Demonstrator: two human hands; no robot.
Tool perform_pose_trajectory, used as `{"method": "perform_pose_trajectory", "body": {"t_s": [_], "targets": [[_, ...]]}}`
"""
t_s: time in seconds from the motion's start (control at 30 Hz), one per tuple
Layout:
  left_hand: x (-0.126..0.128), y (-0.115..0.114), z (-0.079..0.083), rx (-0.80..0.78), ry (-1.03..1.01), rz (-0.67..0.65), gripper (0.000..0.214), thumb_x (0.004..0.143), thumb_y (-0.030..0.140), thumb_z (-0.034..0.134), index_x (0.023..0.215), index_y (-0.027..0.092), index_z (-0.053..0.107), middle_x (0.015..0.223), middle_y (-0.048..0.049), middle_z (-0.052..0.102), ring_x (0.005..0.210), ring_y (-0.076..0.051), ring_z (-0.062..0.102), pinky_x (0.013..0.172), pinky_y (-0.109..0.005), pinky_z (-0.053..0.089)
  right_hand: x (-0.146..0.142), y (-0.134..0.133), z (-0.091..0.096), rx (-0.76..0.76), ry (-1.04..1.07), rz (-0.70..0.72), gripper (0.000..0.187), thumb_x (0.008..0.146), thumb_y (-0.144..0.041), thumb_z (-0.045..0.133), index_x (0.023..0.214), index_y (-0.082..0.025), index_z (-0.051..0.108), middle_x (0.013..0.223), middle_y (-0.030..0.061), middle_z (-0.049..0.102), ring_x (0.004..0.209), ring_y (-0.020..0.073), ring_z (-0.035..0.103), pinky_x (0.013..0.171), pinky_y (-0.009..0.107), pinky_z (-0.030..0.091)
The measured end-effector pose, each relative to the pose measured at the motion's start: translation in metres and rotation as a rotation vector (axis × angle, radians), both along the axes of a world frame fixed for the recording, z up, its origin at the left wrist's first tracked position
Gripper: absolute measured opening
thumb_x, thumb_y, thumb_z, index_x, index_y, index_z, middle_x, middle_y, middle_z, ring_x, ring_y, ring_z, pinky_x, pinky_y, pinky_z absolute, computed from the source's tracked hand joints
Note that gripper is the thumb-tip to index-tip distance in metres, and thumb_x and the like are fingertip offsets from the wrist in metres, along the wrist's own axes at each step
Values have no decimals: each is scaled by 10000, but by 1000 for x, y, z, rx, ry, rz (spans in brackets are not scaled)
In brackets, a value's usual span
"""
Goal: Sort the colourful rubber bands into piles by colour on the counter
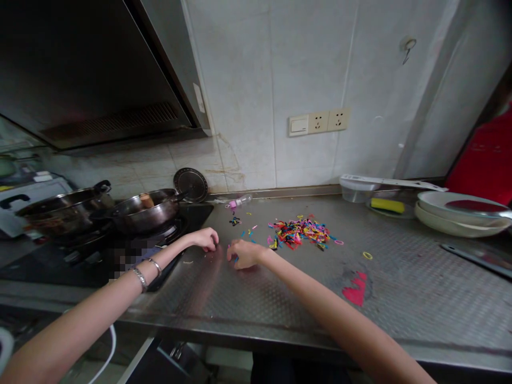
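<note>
My left hand (206, 240) is just above the metal counter beside the stove, its fingers curled in; whatever may be in them is hidden. A short gap to the right, my right hand (245, 254) is bent down at the counter with its fingers pinched, and a bit of blue rubber band shows at the fingertips. Behind and right of it spreads a pile of small coloured rubber bands (302, 232). A few black rubber bands (235, 220) form a separate little cluster. Near the wall lies a small clear bottle with a pink cap (240, 201).
On the left, a pan (144, 213) and a larger pot (66, 213) stand on the stove. At right are white bowls (460, 221), a yellow sponge (387, 206), a clear plastic tub (356, 189) and a knife (478, 260). A red patch (356, 289) marks the counter.
</note>
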State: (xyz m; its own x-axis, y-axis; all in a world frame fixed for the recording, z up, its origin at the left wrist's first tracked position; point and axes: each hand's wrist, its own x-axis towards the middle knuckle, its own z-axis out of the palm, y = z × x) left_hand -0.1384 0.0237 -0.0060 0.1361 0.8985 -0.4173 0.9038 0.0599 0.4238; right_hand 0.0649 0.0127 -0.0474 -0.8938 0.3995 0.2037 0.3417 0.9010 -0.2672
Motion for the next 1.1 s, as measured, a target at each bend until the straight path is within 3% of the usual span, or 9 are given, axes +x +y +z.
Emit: {"method": "perform_pose_trajectory", "body": {"t_s": [0.17,0.3,0.43,0.57,0.77,0.9,1.03,1.1], "targets": [[3,2,-9,121,130,-54,134,543,133,538,656,119,608,504,12,572,512,-115,566,499,-183,446,3,2,-2,-65,-18,-32,208,631,-159,537,792,-159,667,765,31,650,689,125,569,595,185,389],[8,2,-11,137,138,-36,118,552,115,527,631,128,614,481,15,561,500,-113,572,497,-176,450,27,11,6,-72,100,-68,245,636,-98,502,801,-152,675,771,30,662,708,117,576,642,177,396],[18,0,-7,144,158,51,158,551,68,543,686,115,611,480,2,568,498,-129,589,505,-204,477,74,33,22,-40,264,-267,268,650,-85,489,836,-132,675,808,47,661,718,118,576,668,183,406],[29,-2,-2,90,208,158,45,577,73,566,609,89,594,473,-36,581,520,-150,606,540,-230,504,131,58,34,87,369,-522,288,658,-89,495,891,-118,662,868,81,641,807,153,565,755,229,410],[42,7,4,100,215,193,46,558,61,587,519,78,570,450,-48,568,523,-173,606,544,-263,515,193,70,29,119,412,-700,359,656,-119,514,995,-123,632,1000,106,595,878,170,551,812,260,408],[63,27,13,234,-49,129,50,624,77,554,654,63,592,521,-48,590,532,-137,601,555,-248,516,205,71,23,88,450,-779,328,682,-140,494,978,-125,635,960,90,604,796,145,563,756,239,424],[93,41,22,308,-448,-74,361,694,173,561,1046,106,517,861,-89,638,678,-120,617,582,-231,519,208,73,20,90,457,-790,312,691,-153,492,965,-140,640,937,77,607,781,137,566,733,226,424],[100,43,23,336,-418,-119,462,683,214,580,1123,130,469,977,-109,606,699,-125,611,536,-214,510,210,73,18,99,462,-796,308,691,-159,492,959,-142,642,912,72,609,776,137,566,727,224,424]]}}
